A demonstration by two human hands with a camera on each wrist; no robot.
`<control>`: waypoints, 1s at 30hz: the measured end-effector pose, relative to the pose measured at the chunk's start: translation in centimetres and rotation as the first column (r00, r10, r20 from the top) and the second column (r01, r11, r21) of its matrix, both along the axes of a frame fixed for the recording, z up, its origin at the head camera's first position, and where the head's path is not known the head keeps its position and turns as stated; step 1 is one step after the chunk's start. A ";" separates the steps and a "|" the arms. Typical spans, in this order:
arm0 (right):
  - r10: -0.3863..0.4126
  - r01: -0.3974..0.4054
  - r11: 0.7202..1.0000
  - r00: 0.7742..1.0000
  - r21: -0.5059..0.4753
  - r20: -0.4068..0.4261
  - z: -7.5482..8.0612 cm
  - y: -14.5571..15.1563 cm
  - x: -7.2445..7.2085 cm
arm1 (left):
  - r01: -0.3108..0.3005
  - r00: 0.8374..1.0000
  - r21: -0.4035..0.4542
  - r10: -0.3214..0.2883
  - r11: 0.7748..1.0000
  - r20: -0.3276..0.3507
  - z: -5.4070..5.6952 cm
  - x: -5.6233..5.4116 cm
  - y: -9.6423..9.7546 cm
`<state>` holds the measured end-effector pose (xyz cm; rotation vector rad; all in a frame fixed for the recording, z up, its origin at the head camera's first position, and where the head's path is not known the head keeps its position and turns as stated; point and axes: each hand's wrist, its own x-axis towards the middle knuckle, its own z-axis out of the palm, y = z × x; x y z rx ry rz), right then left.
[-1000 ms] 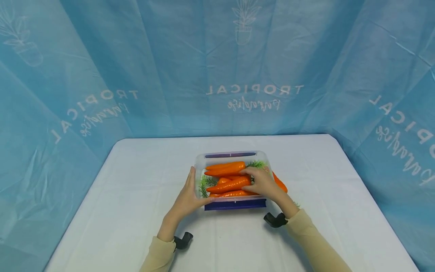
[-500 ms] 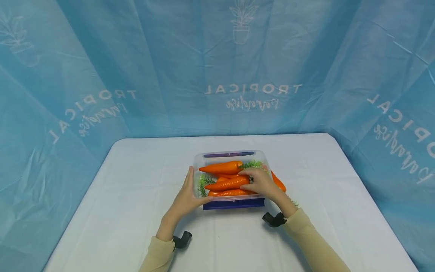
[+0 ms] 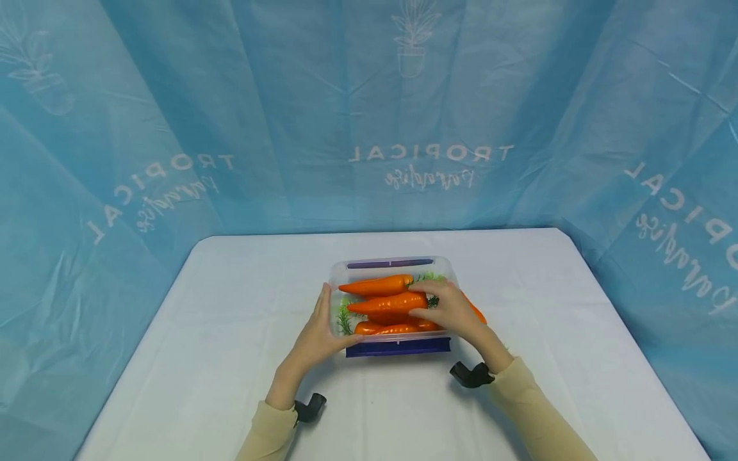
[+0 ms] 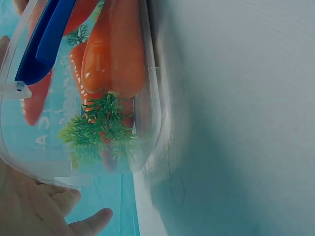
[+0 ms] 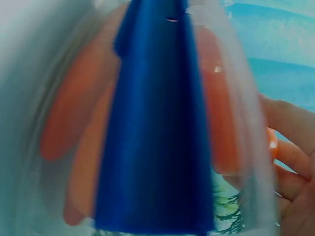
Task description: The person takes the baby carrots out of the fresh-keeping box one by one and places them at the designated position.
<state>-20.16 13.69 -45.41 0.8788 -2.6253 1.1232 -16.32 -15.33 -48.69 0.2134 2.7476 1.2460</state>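
Observation:
A clear plastic storage box (image 3: pixel 340 272) with blue latches stands mid-table, holding several orange carrots with green tops. My left hand (image 3: pixel 317 336) rests against its left side, fingers extended along the wall and thumb lying over the near rim. In the left wrist view those fingers (image 4: pixel 91 223) reach past the box corner. My right hand (image 3: pixel 452 310) pinches the thick end of a carrot (image 3: pixel 383 303) above the others, its tip pointing left. Its orange surface shows between the fingers in the right wrist view. Another carrot (image 3: pixel 375 285) lies behind it, and one (image 3: pixel 389 328) lies along the near wall.
One more carrot (image 3: pixel 478 314) lies outside the box on the right, partly hidden by the right hand. A white cloth (image 3: pixel 248 301) covers the table, with a blue curtain (image 3: pixel 288 128) around it. A blue latch (image 5: pixel 157 123) fills the middle of the right wrist view.
The right hand has raised the carrot slightly from among the others, uncovering those below. At the back, the top carrot has shifted left. The left hand has stayed at the box.

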 end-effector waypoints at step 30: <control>-0.352 0.309 0.920 0.921 -0.240 -0.163 2.6 5.8 1.6 | -0.006 1.000 -0.010 0.006 1.000 -0.005 0.0 0.0 0.2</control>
